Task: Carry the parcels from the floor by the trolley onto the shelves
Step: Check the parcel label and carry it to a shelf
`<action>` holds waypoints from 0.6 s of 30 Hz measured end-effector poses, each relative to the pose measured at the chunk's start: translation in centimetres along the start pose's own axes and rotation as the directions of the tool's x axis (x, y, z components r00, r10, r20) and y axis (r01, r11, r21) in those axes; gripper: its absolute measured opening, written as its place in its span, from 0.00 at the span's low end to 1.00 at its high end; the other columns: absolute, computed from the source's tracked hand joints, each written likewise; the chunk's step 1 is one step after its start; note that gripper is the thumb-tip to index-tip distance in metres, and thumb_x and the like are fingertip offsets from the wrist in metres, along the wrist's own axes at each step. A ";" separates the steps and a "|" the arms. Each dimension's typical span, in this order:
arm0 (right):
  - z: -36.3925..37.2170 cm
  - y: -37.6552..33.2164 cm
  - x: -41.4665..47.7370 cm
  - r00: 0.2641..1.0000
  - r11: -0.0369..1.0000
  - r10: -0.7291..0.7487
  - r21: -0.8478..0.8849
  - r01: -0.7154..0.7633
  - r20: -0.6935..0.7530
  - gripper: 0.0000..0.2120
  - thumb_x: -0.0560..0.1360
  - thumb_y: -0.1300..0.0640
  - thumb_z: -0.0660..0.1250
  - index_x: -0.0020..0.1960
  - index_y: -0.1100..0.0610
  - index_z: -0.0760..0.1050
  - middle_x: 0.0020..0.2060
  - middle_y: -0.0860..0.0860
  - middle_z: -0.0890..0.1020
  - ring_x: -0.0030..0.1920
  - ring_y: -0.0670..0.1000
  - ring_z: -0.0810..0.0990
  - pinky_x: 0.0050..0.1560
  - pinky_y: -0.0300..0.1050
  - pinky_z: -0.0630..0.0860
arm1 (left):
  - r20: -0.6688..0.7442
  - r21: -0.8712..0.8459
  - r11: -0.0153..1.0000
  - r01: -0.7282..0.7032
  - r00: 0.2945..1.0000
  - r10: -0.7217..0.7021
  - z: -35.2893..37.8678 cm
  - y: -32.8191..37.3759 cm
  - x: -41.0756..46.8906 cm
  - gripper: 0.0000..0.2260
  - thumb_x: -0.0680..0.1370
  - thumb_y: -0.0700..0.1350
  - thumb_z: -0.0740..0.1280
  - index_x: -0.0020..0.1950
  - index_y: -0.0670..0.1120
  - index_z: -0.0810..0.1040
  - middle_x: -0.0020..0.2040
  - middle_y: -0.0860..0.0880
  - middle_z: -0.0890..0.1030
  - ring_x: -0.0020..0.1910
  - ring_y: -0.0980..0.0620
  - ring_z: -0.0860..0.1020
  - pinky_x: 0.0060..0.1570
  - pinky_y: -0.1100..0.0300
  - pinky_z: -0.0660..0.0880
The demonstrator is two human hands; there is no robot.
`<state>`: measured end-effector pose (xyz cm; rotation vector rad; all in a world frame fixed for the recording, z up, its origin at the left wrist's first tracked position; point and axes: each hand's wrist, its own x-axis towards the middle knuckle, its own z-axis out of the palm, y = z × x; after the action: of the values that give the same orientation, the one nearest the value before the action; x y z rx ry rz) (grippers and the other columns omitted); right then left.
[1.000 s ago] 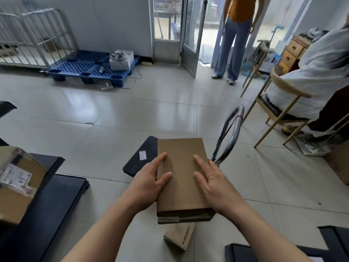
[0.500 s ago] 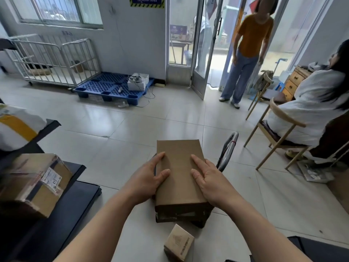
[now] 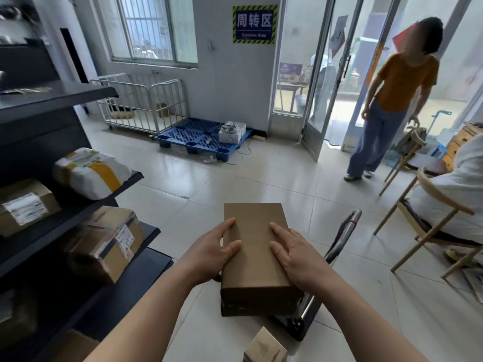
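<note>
The view has swung up and to the left since a moment ago, bringing the dark shelves (image 3: 78, 231) fully into frame along the left side, while the brown box (image 3: 254, 254) stays clasped between both hands in mid-air. Three tiers of the shelves already carry parcels: a white-wrapped bundle (image 3: 91, 172) near the front corner of the upper tier, a labelled carton (image 3: 24, 207) deeper in, and a taped carton (image 3: 107, 241) at the front edge of the tier below. The trolley (image 3: 337, 259) stands just right of the box, its handle rising behind the right hand. The left hand (image 3: 211, 253) grips the box's left side, thumb on top; the right hand (image 3: 298, 253) grasps its right side likewise. A small carton (image 3: 265, 347) lies on the floor below. The carrying step appears under way; next, the box likely needs turning left toward a free stretch of shelf edge.
</note>
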<state>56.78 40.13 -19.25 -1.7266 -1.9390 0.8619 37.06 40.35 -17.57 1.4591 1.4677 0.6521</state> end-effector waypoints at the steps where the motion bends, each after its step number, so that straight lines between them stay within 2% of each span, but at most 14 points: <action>1: 0.2 -0.3 0.1 1.000 1.000 -0.013 0.002 0.013 0.003 0.25 0.80 0.45 0.54 0.76 0.45 0.55 0.73 0.49 0.61 0.71 0.50 0.64 0.68 0.39 0.58 | -0.008 -0.005 1.000 0.003 1.000 -0.003 -0.3 -0.1 -0.2 0.24 0.80 0.48 0.63 0.75 0.59 0.60 0.62 0.54 0.69 0.50 0.50 0.80 0.40 0.46 0.82; 6: 0.8 -2.2 0.5 0.998 0.998 -0.056 0.003 0.056 0.009 0.25 0.80 0.45 0.54 0.76 0.45 0.55 0.73 0.48 0.61 0.71 0.50 0.65 0.69 0.42 0.60 | -0.067 -0.014 1.000 0.002 0.998 -0.003 -2.0 -0.4 -1.0 0.25 0.80 0.47 0.62 0.75 0.58 0.59 0.61 0.55 0.68 0.47 0.54 0.79 0.34 0.55 0.81; 11: 2.0 -4.9 0.7 0.995 0.995 -0.101 0.021 0.101 -0.001 0.25 0.80 0.47 0.56 0.75 0.44 0.55 0.72 0.48 0.62 0.69 0.51 0.67 0.70 0.45 0.64 | -0.160 0.086 0.996 -0.012 0.987 0.025 -4.1 -1.4 -2.0 0.29 0.79 0.49 0.64 0.77 0.56 0.55 0.72 0.48 0.67 0.64 0.47 0.73 0.57 0.50 0.77; 13: 2.6 -6.0 0.8 0.995 0.995 -0.103 0.015 0.103 -0.002 0.25 0.80 0.48 0.56 0.75 0.42 0.55 0.71 0.50 0.62 0.68 0.52 0.68 0.69 0.47 0.65 | -0.181 0.031 0.999 -0.010 0.983 0.016 -5.1 -2.0 -2.5 0.30 0.79 0.49 0.64 0.77 0.57 0.53 0.68 0.47 0.71 0.61 0.46 0.75 0.58 0.48 0.77; 16: 3.8 -7.8 0.7 0.995 0.995 -0.095 0.009 0.095 0.008 0.26 0.79 0.49 0.58 0.74 0.40 0.54 0.70 0.52 0.60 0.66 0.54 0.70 0.69 0.50 0.67 | -0.199 -0.029 1.000 -0.006 0.980 0.000 -6.5 -2.5 -3.6 0.32 0.79 0.48 0.64 0.77 0.59 0.50 0.60 0.49 0.74 0.55 0.47 0.78 0.50 0.49 0.81; 18: 4.7 -9.1 0.5 0.996 0.996 -0.092 0.005 0.092 0.009 0.27 0.79 0.50 0.59 0.74 0.38 0.52 0.69 0.52 0.58 0.65 0.56 0.71 0.68 0.52 0.69 | -0.224 0.039 0.999 -0.009 0.974 0.018 -7.5 -3.1 -4.2 0.34 0.79 0.49 0.64 0.77 0.58 0.46 0.65 0.48 0.72 0.61 0.46 0.75 0.55 0.50 0.79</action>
<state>46.86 39.40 -16.56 -1.6202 -2.0042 0.8417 28.50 37.67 -16.07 1.4623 1.6523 0.8234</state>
